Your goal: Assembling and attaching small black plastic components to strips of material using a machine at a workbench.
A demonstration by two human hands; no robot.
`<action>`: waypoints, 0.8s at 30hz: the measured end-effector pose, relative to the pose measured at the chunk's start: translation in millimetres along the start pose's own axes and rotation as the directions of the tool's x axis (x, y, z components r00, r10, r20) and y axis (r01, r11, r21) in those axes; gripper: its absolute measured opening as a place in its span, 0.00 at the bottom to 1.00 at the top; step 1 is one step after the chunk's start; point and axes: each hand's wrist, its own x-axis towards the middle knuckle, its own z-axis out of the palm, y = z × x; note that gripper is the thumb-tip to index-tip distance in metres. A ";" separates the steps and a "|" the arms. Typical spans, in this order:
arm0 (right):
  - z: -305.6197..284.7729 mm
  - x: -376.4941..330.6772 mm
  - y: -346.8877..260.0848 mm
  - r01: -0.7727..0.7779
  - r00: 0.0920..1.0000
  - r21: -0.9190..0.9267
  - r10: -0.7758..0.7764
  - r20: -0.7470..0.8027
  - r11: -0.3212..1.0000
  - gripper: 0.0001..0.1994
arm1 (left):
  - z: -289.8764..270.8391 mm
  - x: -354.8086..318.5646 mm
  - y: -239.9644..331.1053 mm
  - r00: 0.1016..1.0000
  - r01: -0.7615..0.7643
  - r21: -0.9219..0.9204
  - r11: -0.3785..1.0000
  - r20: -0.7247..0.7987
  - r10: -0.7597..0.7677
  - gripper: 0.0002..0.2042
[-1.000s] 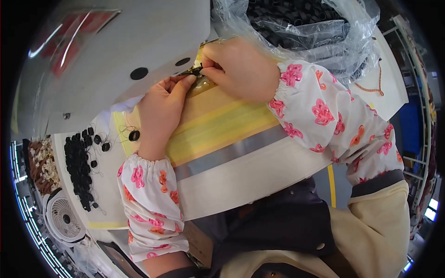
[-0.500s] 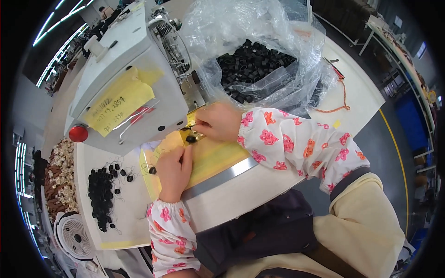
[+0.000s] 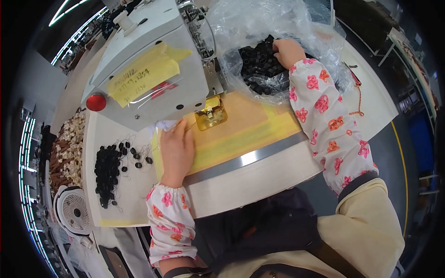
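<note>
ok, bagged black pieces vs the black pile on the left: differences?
The bagged pieces sit in a clear plastic bag; the pile lies directly on the table. The pile has thin threads; the bagged pieces show none. The right hand is at the bagged pieces; no hand touches the pile. Both are black.

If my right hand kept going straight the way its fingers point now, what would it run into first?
Most likely the black loops in the clear plastic bag; your right hand is right at the pile's edge, possibly touching already, though depth is hard to judge.
</note>
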 end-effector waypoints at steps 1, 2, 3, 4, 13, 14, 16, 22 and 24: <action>2.1 2.5 10.0 0.052 0.999 0.009 -0.052 0.012 0.999 0.07 | 12.2 5.7 8.9 0.998 -0.060 -0.063 0.996 -0.011 0.060 0.10; 3.1 4.5 12.9 0.105 0.994 0.019 -0.106 0.023 0.994 0.07 | 20.0 8.1 14.4 0.999 -0.051 -0.060 0.997 -0.012 0.050 0.10; 5.6 4.8 14.3 0.113 0.993 0.020 -0.114 0.027 0.993 0.07 | 26.1 9.6 19.0 1.000 0.023 -0.039 0.999 0.009 -0.023 0.11; 4.3 3.0 12.7 0.116 0.993 0.027 -0.117 0.034 0.993 0.07 | 30.0 10.6 19.4 0.995 0.095 -0.019 0.995 0.032 -0.094 0.12; -27.8 -51.3 -90.6 0.385 0.853 0.667 -0.521 0.006 0.638 0.09 | 21.6 14.8 10.6 0.921 0.360 -0.084 0.929 0.190 -0.340 0.07; -27.1 -66.9 -106.8 0.338 0.798 0.786 -0.600 0.051 0.517 0.08 | 19.9 14.8 11.5 0.918 0.368 -0.085 0.926 0.195 -0.346 0.07; -10.0 -90.0 -126.8 0.003 0.776 0.918 -0.580 0.248 0.397 0.08 | 17.1 14.4 13.3 0.891 0.431 -0.206 0.878 0.250 -0.379 0.08; -2.2 -109.3 -137.7 -0.237 0.811 0.937 -0.478 0.337 0.258 0.12 | 11.1 6.8 15.7 0.883 0.468 -0.619 0.631 0.363 -0.299 0.07; -2.0 -112.6 -139.8 -0.063 0.842 0.950 -0.495 0.215 0.306 0.12 | 7.4 8.5 14.7 0.871 0.488 -0.615 0.620 0.392 -0.296 0.07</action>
